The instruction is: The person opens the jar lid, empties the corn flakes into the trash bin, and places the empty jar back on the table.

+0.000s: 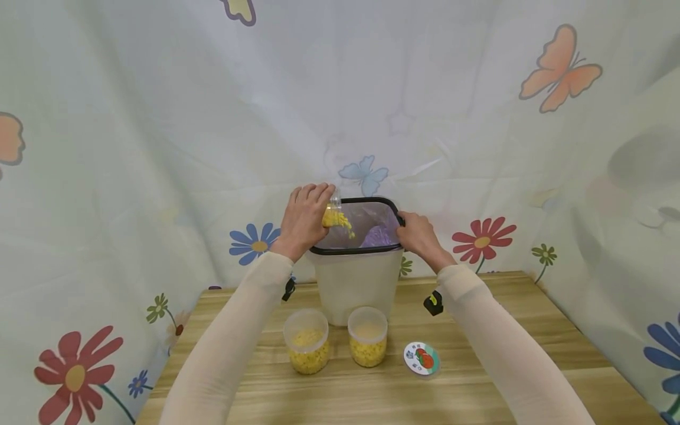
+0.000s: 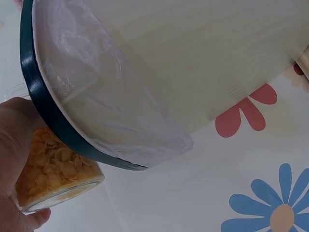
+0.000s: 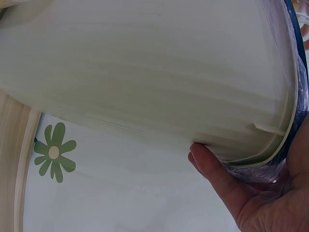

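My left hand (image 1: pixel 305 217) grips a clear jar (image 1: pixel 336 199) of yellow flakes, tipped over the near left of a white waste bin (image 1: pixel 357 286). Some flakes (image 1: pixel 347 227) spill from its mouth into the bin. In the left wrist view the jar (image 2: pixel 60 193) shows flakes packed against its glass, and its other end is behind the bin's dark rim (image 2: pixel 41 92). My right hand (image 1: pixel 418 235) holds the bin's right rim, the thumb (image 3: pixel 210 162) lying along the outer wall in the right wrist view. A thin liner bag (image 1: pixel 379 236), purplish inside, lines the bin.
Two clear tubs, a left one (image 1: pixel 308 357) and a right one (image 1: pixel 368 353), both partly filled with yellow flakes, stand before the bin on the wooden table (image 1: pixel 350 401). A round printed lid (image 1: pixel 422 359) lies to their right. A flowered curtain (image 1: pixel 175 195) hangs close behind.
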Motion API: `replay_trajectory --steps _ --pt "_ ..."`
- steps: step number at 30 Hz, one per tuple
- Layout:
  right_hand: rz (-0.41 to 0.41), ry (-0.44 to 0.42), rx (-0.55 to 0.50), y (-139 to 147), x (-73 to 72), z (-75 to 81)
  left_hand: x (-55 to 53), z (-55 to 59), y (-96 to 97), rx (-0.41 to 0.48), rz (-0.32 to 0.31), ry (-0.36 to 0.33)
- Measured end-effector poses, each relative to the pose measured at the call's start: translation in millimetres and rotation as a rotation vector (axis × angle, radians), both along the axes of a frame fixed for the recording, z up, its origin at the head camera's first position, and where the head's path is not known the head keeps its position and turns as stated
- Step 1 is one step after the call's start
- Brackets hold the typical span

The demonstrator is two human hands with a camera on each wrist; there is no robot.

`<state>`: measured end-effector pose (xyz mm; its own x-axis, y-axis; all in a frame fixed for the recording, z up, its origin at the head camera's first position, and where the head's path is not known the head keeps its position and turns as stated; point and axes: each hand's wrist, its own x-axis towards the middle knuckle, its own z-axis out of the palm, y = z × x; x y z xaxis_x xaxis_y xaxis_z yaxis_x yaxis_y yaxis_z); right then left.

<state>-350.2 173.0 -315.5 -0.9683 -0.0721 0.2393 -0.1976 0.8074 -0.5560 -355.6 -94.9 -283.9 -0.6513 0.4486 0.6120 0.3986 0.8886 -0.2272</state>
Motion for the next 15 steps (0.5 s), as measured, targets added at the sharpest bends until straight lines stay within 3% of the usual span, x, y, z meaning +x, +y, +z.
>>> replay_trajectory --steps 15 --pt "0.007 -0.008 -0.017 -1.1 -0.7 -1.6 -1.7 -3.6 -1.4 -0.022 -0.029 0.033"
